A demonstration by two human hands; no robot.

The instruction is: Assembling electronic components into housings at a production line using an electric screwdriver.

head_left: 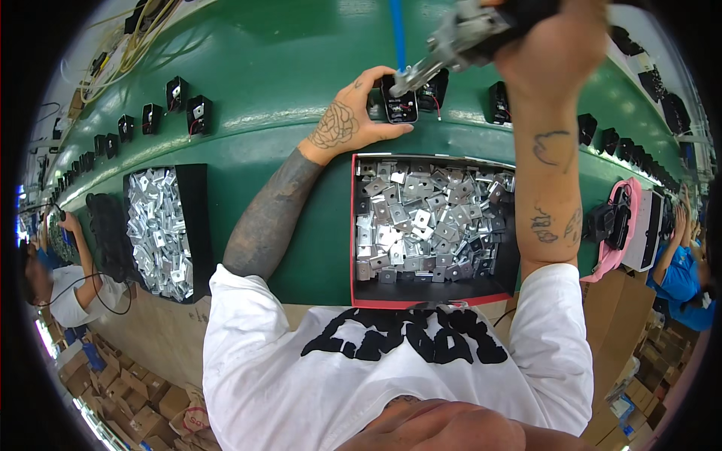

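My left hand (pixel 353 116) reaches in from the left, thumb and forefinger curved around a small black housing (pixel 401 111) on the green bench. Gripped in my right hand (pixel 556 49) is a handheld tool (pixel 455 37) with a metal nose and a dark body. The tool's tip is at the housing's upper edge; whether it touches cannot be made out. A blue hose or rod (pixel 398 34) comes down beside the tip. Close to the right of that piece stands another black housing (pixel 432 92) with a red wire.
A red-edged black box (pixel 353 225) of square metal plates sits before me. Left of it is a black box (pixel 194 233) of metal clips. Black housings (pixel 198 114) line the bench on both sides. A pink-edged item (pixel 626 225) lies right. Other people work at both sides.
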